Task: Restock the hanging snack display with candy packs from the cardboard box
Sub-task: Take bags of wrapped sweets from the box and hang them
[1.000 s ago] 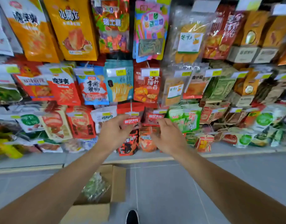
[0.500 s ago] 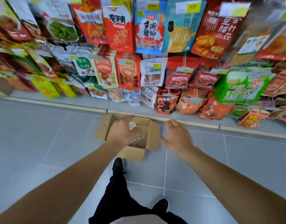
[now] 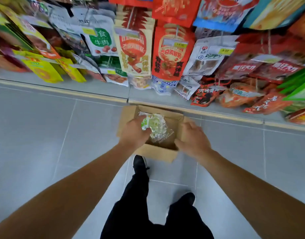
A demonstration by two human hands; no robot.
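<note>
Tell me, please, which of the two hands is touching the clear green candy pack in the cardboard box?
The left hand: its fingers lie on the clear green candy pack in the cardboard box; the right hand stays at the box's right edge.

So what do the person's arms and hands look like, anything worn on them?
Both forearms are bare right down into the frame's lower corners: no sleeves show. The left hand and right hand wear no gloves, and I see no watch, ring or band on either wrist. Further down there are black trousers and black shoes.
</note>
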